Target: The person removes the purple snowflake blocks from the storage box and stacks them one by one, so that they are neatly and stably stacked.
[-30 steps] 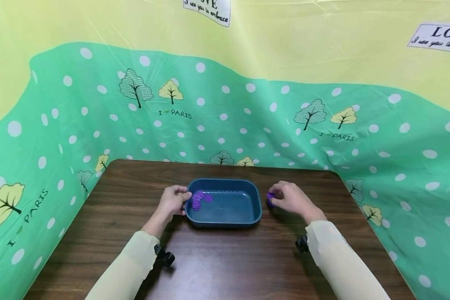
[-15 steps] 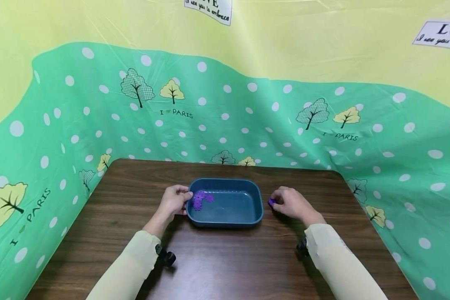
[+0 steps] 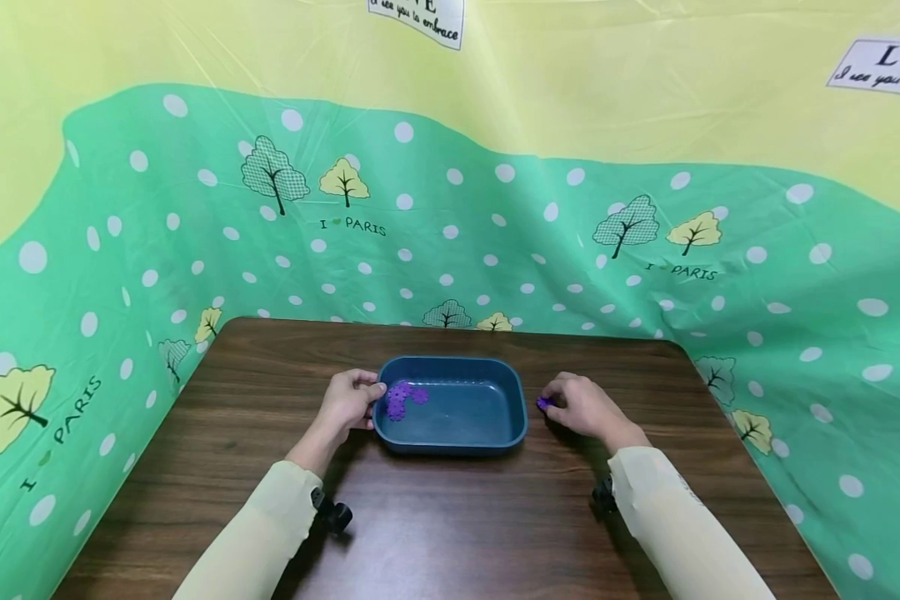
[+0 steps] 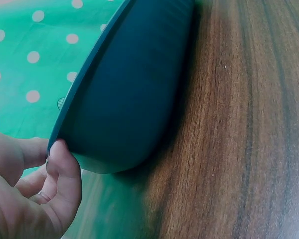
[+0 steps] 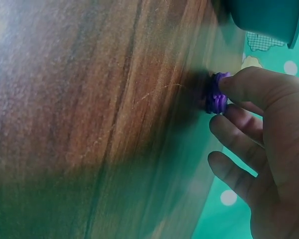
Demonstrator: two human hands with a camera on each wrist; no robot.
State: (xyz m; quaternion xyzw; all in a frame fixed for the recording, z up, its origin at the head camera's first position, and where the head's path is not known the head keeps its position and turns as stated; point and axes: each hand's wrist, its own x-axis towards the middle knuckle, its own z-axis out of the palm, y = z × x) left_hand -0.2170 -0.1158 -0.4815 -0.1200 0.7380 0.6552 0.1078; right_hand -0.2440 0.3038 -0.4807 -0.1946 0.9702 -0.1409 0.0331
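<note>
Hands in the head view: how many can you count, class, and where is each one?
2. The left hand grips the blue tray at its left end; the right hand pinches purple pieces beyond the tray's right end.

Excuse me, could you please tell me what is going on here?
A person is working at a wooden table with both hands. The left hand pinches the rim of a blue tray at its left end. Some flat purple pieces lie inside, grouped toward that end. To the right of the tray, the right hand pinches something purple, close to the tabletop; I cannot tell how many pieces it is.
</note>
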